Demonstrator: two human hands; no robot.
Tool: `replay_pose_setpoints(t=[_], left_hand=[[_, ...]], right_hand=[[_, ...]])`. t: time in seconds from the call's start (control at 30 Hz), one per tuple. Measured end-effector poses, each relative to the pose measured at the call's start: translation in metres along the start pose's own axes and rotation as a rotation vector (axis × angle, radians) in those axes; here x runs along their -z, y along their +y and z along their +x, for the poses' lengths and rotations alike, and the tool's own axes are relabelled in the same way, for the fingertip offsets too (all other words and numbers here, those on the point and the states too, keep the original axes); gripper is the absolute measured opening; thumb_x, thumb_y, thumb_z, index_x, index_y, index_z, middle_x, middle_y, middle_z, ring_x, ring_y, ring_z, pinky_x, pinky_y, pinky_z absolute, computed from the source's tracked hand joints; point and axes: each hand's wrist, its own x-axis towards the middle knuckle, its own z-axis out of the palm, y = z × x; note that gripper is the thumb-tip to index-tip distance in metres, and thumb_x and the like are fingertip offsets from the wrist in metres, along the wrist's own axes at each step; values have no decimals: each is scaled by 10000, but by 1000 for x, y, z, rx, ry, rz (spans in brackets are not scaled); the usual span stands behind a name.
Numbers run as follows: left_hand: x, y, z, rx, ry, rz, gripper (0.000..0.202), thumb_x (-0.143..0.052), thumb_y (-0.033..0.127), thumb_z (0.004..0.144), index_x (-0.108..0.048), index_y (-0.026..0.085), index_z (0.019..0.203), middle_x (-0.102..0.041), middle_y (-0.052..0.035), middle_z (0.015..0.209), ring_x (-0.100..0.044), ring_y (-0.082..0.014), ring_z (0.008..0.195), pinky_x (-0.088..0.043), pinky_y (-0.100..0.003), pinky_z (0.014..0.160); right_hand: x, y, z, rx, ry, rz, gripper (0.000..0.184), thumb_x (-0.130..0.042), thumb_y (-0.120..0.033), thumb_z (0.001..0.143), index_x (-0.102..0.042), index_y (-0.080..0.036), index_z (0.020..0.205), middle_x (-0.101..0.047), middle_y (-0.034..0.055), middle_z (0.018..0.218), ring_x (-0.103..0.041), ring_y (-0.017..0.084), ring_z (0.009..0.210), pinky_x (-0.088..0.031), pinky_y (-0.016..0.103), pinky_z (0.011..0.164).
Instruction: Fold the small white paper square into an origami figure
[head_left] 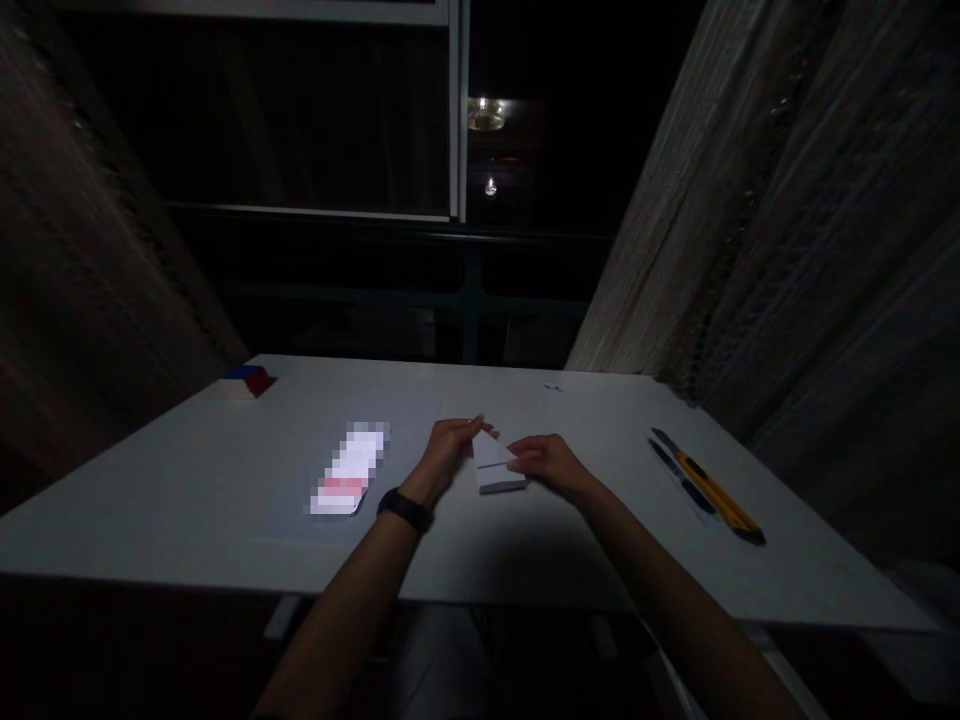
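A small folded white paper (pixel 495 464) lies on the white table (pixel 225 480), pointed at its far end. My left hand (pixel 448 450) pinches the paper's pointed top edge with its fingertips; a dark band sits on that wrist. My right hand (pixel 549 463) presses its closed fingers on the paper's right side. Both hands sit near the middle of the table.
A lit, blurred rectangular object (pixel 351 470) lies left of my hands. A yellow-and-black utility knife (pixel 712 490) and a dark pen lie at the right. A red-and-blue block (pixel 250 379) sits at the far left corner. Curtains hang on both sides of a dark window.
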Motion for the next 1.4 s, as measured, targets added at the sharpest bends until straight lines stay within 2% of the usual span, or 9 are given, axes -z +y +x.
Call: replay_pose_setpoints(t=[0.13,0.3,0.43,0.6,0.7,0.77,0.97,1.23,1.4], left_hand=[[-1,3,0,13,15,1,440,-618,453,658,-642,43,816,-657,-169,790,-613,-196,655,-446,-285,604],[-3,4,-2,33,-58,-20,553,-504,570,693,-629,67,888,-653,-139,764,-603,-178,617,-442,-273,558],[-5,-1,-4,9,-192,121,425,-698,396,581,-641,72,850,-648,-103,748,-578,-148,611,-408,-232,544],[-4,-8,-3,19,-120,242,307,-704,349,575,-646,65,673,-612,-50,607,-519,-113,529,-367,-219,509],[-2,-7,-3,30,-159,250,315,-707,346,568,-655,62,695,-617,-52,618,-529,-124,545,-368,-225,519],[-2,-6,-4,36,-211,257,321,-713,331,562,-663,63,731,-635,-68,674,-550,-139,591,-384,-234,552],[-4,-6,-7,91,-243,312,360,-738,275,524,-666,64,808,-657,-101,765,-571,-154,635,-400,-251,594],[1,-2,-3,49,-134,199,290,-705,331,573,-663,76,703,-639,-80,667,-548,-130,584,-381,-235,568],[3,6,-6,98,-182,272,243,-719,294,543,-670,83,652,-619,-60,598,-521,-120,547,-349,-229,533]], right_hand=[[0,1,1,26,1,42,472,-765,-253,455,-635,-112,886,-658,31,637,-574,138,533,-424,250,502],[-2,4,5,55,200,28,359,-712,-375,533,-660,-101,758,-639,41,584,-548,131,472,-426,251,446],[-4,7,7,69,321,71,356,-679,-450,558,-647,-109,657,-600,25,510,-514,118,419,-403,236,393],[-7,5,5,59,248,53,356,-668,-465,568,-580,-126,505,-512,-6,405,-465,97,376,-379,224,384],[-7,1,2,74,194,62,357,-688,-452,546,-622,-125,673,-573,5,496,-522,125,444,-413,236,420],[-5,-1,2,109,217,53,368,-690,-447,547,-622,-127,715,-587,9,526,-538,134,472,-419,235,429],[-1,-2,3,139,362,81,336,-666,-460,579,-572,-140,548,-576,14,473,-529,130,416,-426,240,405],[10,-1,1,25,225,221,271,-703,-353,575,-576,-115,550,-620,54,515,-585,164,449,-495,282,452],[15,-3,1,41,191,196,300,-699,-318,585,-647,-100,784,-664,67,638,-608,169,521,-514,289,490]])
